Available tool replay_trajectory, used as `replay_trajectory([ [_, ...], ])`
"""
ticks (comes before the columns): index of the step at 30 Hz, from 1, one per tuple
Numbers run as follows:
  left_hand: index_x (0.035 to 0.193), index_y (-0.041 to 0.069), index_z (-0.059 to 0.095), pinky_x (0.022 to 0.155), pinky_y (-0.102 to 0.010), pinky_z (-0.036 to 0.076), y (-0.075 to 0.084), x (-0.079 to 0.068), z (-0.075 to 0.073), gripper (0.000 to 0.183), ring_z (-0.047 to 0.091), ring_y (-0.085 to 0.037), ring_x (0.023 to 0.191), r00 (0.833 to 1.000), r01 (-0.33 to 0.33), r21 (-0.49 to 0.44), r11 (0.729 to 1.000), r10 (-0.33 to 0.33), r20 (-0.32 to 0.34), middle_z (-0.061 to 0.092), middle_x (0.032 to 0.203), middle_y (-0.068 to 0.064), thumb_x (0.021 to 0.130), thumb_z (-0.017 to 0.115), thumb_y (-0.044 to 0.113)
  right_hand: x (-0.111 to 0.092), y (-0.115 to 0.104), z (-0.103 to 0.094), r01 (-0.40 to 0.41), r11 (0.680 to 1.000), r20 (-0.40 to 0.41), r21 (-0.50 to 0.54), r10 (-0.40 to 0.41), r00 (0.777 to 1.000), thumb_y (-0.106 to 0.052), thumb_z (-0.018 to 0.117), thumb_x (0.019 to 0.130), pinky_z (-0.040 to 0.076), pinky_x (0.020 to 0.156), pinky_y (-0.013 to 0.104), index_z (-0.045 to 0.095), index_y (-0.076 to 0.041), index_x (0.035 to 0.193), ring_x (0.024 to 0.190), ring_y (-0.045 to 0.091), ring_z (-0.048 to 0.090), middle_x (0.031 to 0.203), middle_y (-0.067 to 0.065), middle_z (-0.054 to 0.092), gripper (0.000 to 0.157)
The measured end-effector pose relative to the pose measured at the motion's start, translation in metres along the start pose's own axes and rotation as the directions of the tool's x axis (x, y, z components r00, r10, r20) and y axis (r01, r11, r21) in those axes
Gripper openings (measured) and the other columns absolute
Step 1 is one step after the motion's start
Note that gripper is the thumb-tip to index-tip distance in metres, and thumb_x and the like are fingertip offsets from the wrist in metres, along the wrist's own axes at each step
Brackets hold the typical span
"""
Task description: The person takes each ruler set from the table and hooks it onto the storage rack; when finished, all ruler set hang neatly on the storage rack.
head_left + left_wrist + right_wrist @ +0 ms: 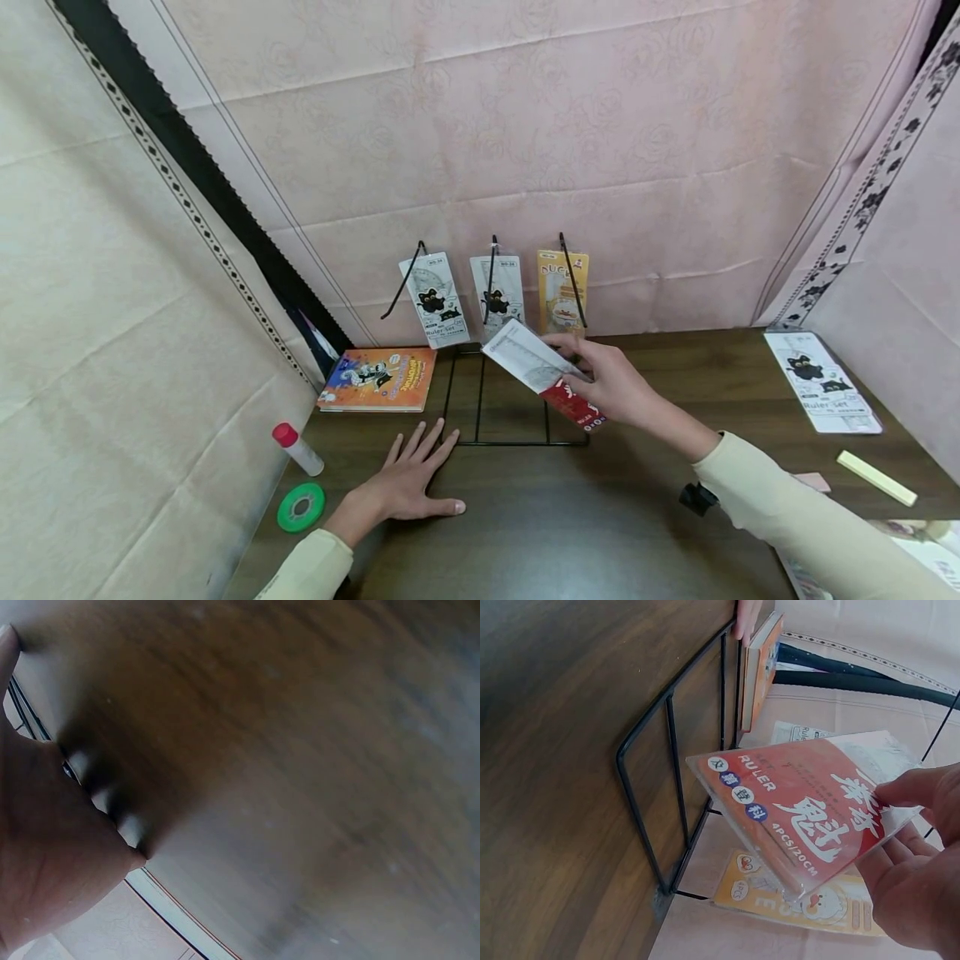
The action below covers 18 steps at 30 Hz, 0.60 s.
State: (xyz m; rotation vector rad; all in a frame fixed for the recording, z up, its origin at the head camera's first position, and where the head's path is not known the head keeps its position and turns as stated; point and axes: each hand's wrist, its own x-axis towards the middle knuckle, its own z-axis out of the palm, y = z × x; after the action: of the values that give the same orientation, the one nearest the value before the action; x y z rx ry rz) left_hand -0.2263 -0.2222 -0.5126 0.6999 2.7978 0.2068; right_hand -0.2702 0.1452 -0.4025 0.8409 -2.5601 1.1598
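My right hand (pixel 611 383) pinches a red and white ruler pack (pixel 780 802) between thumb and fingers, tilted above the base of a black wire rack (pixel 517 443). "RULER" and "4PCS/20CM" are printed on its red part. My left hand (pixel 408 475) rests palm down on the table, fingers spread, fingertips at the base's front left corner. Behind the held pack, three hooks carry a tilted white ruler set pack (pixel 435 300), a second white ruler set pack (pixel 504 279) and a yellow pack (pixel 553 292). The left wrist view is mostly blurred wood.
An orange book (pixel 397 379) lies left of the rack. A red-capped glue stick (pixel 300 452) and a green ring-shaped roll (pixel 302 507) are at the table's left edge. On the right are another white ruler set pack (pixel 825 383) and a pale yellow bar (pixel 876 478). Cloth walls surround the table.
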Motion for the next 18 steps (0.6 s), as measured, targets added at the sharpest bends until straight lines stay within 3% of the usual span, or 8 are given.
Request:
replay_trajectory([
  [5,0.155,0.034,0.003,0.114,-0.068,0.006,0.000,0.000,0.000,0.107,-0.002,-0.036,0.151,1.000,0.005,0.006,1.000,-0.005,0.001,-0.005,0.165,-0.003,0.073,0.044,0.087,0.003,-0.003,0.003,0.001,1.000,-0.002,-0.012,-0.001,1.000,-0.007,0.070,0.085,0.058,0.075,0.028,0.053,-0.036,0.133,0.096,0.013,0.065,0.115,-0.003,0.067,0.059],
  [12,0.156,0.033,0.004,0.114,-0.068,0.006,0.001,0.000,-0.001,0.106,-0.002,-0.037,0.151,1.000,0.006,0.001,1.000,-0.006,0.004,-0.004,0.165,-0.004,0.074,0.046,0.085,0.008,-0.014,0.007,-0.026,0.999,0.020,0.038,0.025,0.999,-0.008,0.069,0.087,0.059,0.072,0.031,0.053,-0.036,0.134,0.088,0.015,0.069,0.117,0.002,0.067,0.057],
  [18,0.155,0.035,0.002,0.114,-0.068,0.007,0.000,0.001,0.001,0.107,-0.003,-0.035,0.151,1.000,0.009,0.021,1.000,-0.009,0.009,-0.006,0.165,-0.002,0.073,0.044,0.088,0.013,-0.024,0.012,0.041,0.997,0.002,0.068,-0.041,0.999,-0.006,0.069,0.087,0.059,0.078,0.033,0.054,-0.035,0.134,0.102,0.014,0.066,0.126,-0.002,0.064,0.058],
])
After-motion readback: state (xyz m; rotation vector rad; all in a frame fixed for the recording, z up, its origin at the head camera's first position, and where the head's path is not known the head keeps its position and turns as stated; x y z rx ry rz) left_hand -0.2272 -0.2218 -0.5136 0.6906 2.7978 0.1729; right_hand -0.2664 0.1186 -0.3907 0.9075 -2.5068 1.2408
